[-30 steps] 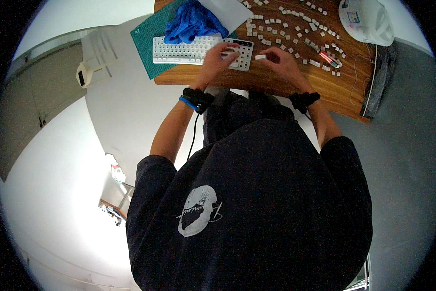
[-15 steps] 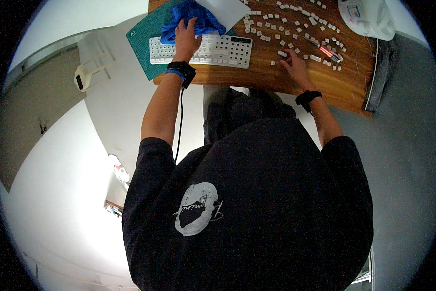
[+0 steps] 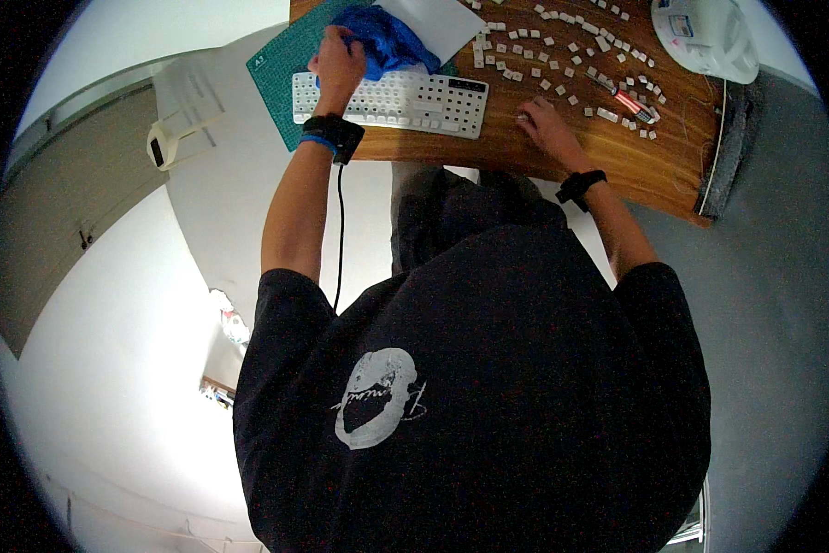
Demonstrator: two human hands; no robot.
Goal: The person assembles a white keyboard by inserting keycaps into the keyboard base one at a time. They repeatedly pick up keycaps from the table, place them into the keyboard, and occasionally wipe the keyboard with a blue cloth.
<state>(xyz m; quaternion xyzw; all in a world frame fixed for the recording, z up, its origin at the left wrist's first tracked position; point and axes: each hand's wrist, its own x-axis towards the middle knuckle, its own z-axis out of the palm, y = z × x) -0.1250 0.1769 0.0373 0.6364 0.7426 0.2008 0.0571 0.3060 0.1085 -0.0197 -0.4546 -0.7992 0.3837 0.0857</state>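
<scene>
My left hand [image 3: 338, 64] reaches to the far left of the wooden desk [image 3: 562, 170] and grips a crumpled blue cloth [image 3: 388, 37] that lies over the top edge of a white keyboard [image 3: 405, 100]. The keyboard has many keycaps removed and rests partly on a green cutting mat [image 3: 281, 69]. My right hand [image 3: 545, 124] lies on the desk just right of the keyboard, fingers spread low on the wood beside a small white keycap [image 3: 523, 117]. Several loose white keycaps [image 3: 562, 51] are scattered beyond it.
A red and silver tool [image 3: 628, 99] lies among the keycaps at the right. A white sheet [image 3: 444, 23] sits behind the cloth, and a white rounded object [image 3: 705, 35] stands at the far right corner. A black cable [image 3: 341, 230] hangs from my left wrist.
My left hand went from the keyboard's right part to the blue cloth and closed on it. My right hand came back from the keycaps to the desk near the keyboard.
</scene>
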